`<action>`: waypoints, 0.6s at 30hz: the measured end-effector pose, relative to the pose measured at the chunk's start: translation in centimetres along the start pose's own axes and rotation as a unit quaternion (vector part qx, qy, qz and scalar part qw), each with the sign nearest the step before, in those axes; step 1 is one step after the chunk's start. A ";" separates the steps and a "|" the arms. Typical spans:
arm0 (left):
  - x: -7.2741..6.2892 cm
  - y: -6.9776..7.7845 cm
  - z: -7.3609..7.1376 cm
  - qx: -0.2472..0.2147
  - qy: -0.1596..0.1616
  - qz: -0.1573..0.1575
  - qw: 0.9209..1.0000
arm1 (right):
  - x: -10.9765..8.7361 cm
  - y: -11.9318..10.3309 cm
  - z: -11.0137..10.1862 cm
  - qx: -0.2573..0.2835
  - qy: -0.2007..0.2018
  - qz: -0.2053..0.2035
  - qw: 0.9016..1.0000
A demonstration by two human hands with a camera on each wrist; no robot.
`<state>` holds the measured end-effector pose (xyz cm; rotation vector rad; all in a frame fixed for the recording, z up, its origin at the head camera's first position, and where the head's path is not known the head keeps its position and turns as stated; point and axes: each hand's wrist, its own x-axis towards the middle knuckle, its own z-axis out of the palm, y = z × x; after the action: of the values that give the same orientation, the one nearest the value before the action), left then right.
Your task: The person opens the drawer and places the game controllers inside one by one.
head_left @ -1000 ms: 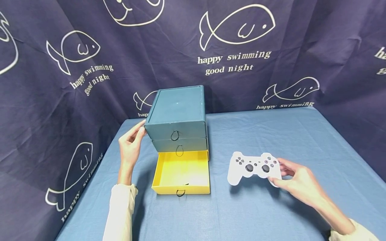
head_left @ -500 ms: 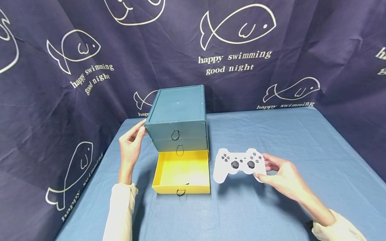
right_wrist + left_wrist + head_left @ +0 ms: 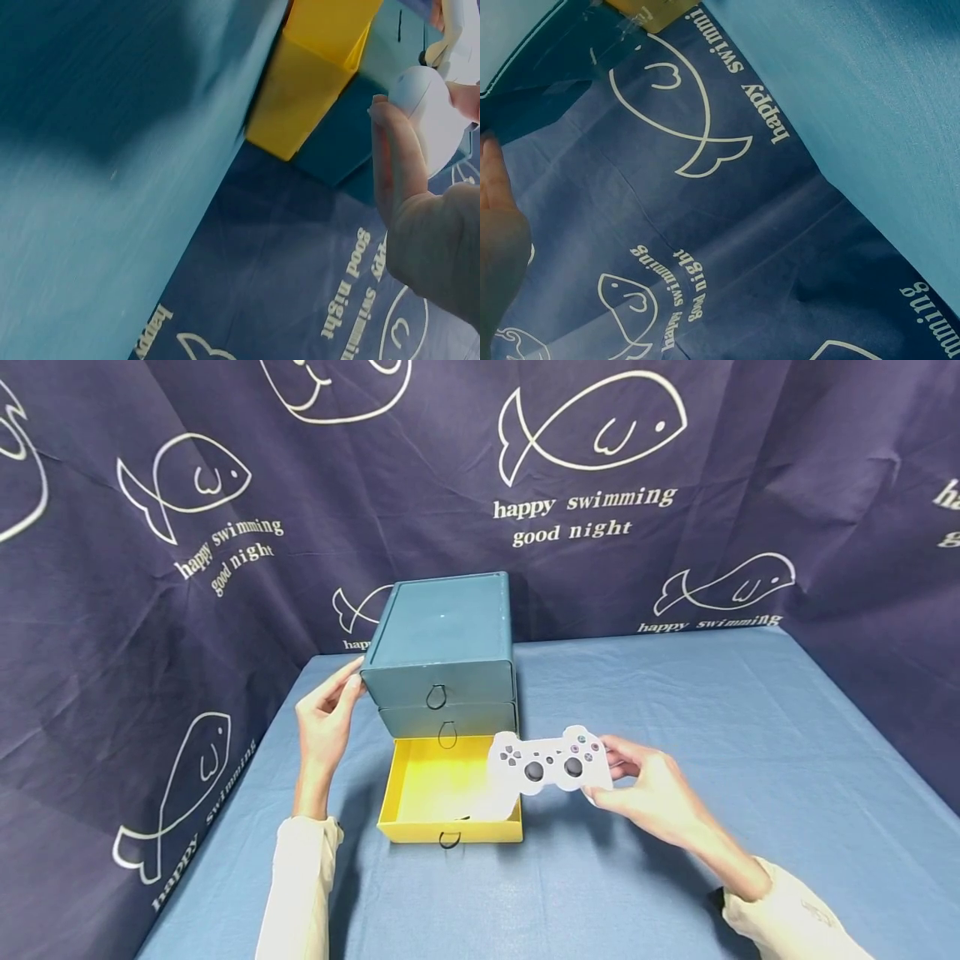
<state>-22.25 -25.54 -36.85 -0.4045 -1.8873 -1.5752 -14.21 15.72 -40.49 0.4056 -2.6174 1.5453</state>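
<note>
A white game controller [image 3: 551,764] is held in the air by my right hand [image 3: 660,793], thumb on its near side and fingers beyond. The controller's left grip overlaps the right side of the pulled-out yellow drawer [image 3: 431,785] in the head view. That drawer is the lowest of a teal drawer unit [image 3: 450,618], with a small dark mark near its front wall. My left hand [image 3: 326,714] rests with extended fingers against the unit's left front corner; the left wrist view shows only part of that hand [image 3: 499,217]. In the right wrist view, my fingers [image 3: 401,150] press the controller's rounded grip [image 3: 427,112].
Two closed teal drawers with black loop pulls [image 3: 436,697] sit above the yellow one. A blue cloth [image 3: 675,693] covers the table. Dark blue fabric [image 3: 420,485] printed with white fish hangs behind and at both sides.
My right hand has carried the controller leftward, from the table's right side to the yellow drawer's right edge. The left hand and the drawer unit have stayed in place.
</note>
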 end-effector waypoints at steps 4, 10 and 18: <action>0.0 0.0 0.0 0.003 0.000 -0.001 1.000 | 0.4 -0.1 1.2 0.007 -0.013 0.006 1.000; -0.1 -0.1 0.0 0.009 -0.005 -0.002 1.000 | 0.9 -0.2 2.5 0.006 -0.021 0.008 1.000; 0.0 -0.1 0.0 0.006 -0.002 0.003 1.000 | 1.5 -0.8 3.5 0.013 -0.026 -0.002 1.000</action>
<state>-22.30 -25.59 -36.97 -0.4074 -1.8957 -1.5589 -15.23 12.02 -41.22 0.4585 -2.6373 1.5896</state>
